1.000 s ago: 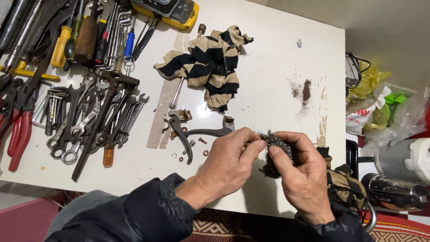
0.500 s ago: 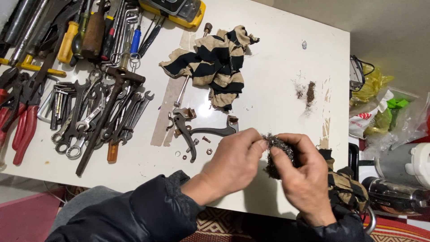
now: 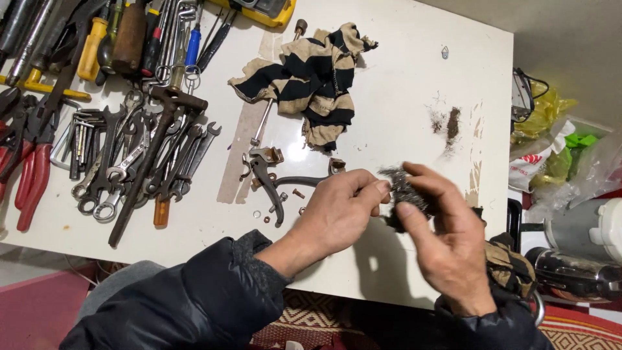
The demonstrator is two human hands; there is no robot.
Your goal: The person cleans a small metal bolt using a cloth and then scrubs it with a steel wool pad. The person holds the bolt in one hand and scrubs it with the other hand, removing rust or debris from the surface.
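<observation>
My left hand (image 3: 337, 210) and my right hand (image 3: 444, 243) meet over the near edge of a white table (image 3: 402, 84). Between their fingertips sits a dark wad of steel wool (image 3: 403, 193); the left thumb and forefinger pinch its left side and the right fingers curl around its right side. Whether a small part is hidden inside the wad I cannot tell. Just left of my left hand lies a rusty dismantled metal tool (image 3: 272, 178) with loose screws and washers (image 3: 288, 198) around it.
A black-and-tan striped rag (image 3: 311, 81) lies mid-table. Spanners (image 3: 136, 162), red-handled pliers (image 3: 29, 175) and screwdrivers (image 3: 123, 39) crowd the left side. A rust smear (image 3: 451, 123) marks the right part. Plastic bags (image 3: 551, 149) and a metal flask (image 3: 570, 272) are off the right edge.
My right hand has loosened and turned, its fingers spreading around the steel wool. Both hands have shifted slightly rightward and the camera has tilted a little.
</observation>
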